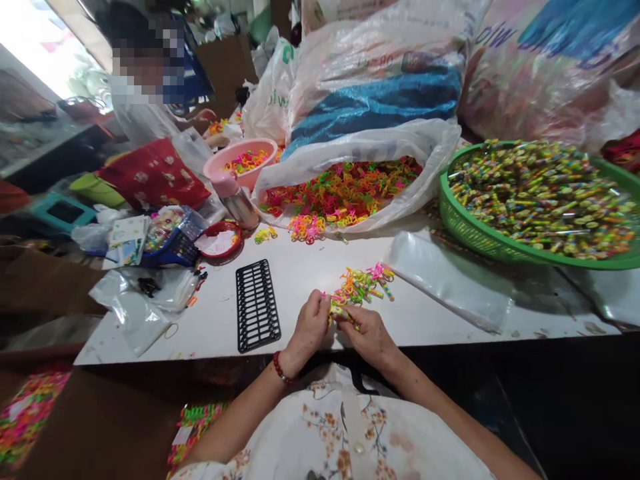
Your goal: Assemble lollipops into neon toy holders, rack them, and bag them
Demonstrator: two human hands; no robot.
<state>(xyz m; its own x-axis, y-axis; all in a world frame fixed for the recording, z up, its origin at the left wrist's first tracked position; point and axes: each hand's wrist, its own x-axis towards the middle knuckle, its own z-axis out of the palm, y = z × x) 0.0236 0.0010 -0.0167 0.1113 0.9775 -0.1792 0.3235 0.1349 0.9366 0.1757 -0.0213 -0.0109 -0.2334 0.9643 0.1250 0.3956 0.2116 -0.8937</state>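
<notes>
At the front edge of the white table, my left hand and my right hand are close together. Both are closed on small colourful plastic pieces, mostly yellow with bits of green and pink; their exact kind is too small to tell. Just beyond the fingers lies a loose pile of similar pieces, some looped, some striped like short tubes. A black slotted plastic rack lies flat to the left of my left hand.
Behind stands an open white sack of pink, orange and green pieces. A green basket of striped tubes is at right, beside clear plastic bags. A steel flask, red basket and pink basin stand left. Another person sits beyond.
</notes>
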